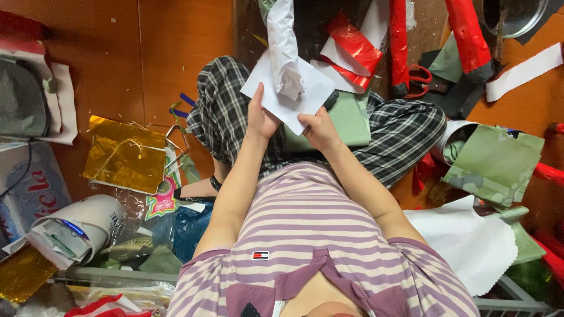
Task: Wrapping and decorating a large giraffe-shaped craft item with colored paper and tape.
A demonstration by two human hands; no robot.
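- The left hand point(260, 117) pinches the white sheet point(288, 94) at its 8 o'clock edge, thumb on top, fingers closed under it.
- The right hand point(320, 129) grips the sheet's 5 o'clock edge, fingers closed on the paper; the sheet sits over the lap, above the plaid trousers point(399, 135).
- A crumpled white strip point(285, 50) stands up from the sheet toward 12 o'clock; it looks loose and could flop over or tear off if the sheet is tugged.
- With only edge grips, the thin sheet may crease or rip between the hands.
- Scissors point(418, 79) lie at 2 o'clock, just beside a red roll point(398, 41); a blind reach there risks a nick.
- Gold foil point(125, 155) at 9 o'clock and the green sheet point(496, 161) at 3 o'clock crowd the floor, so a dropped piece could get lost.
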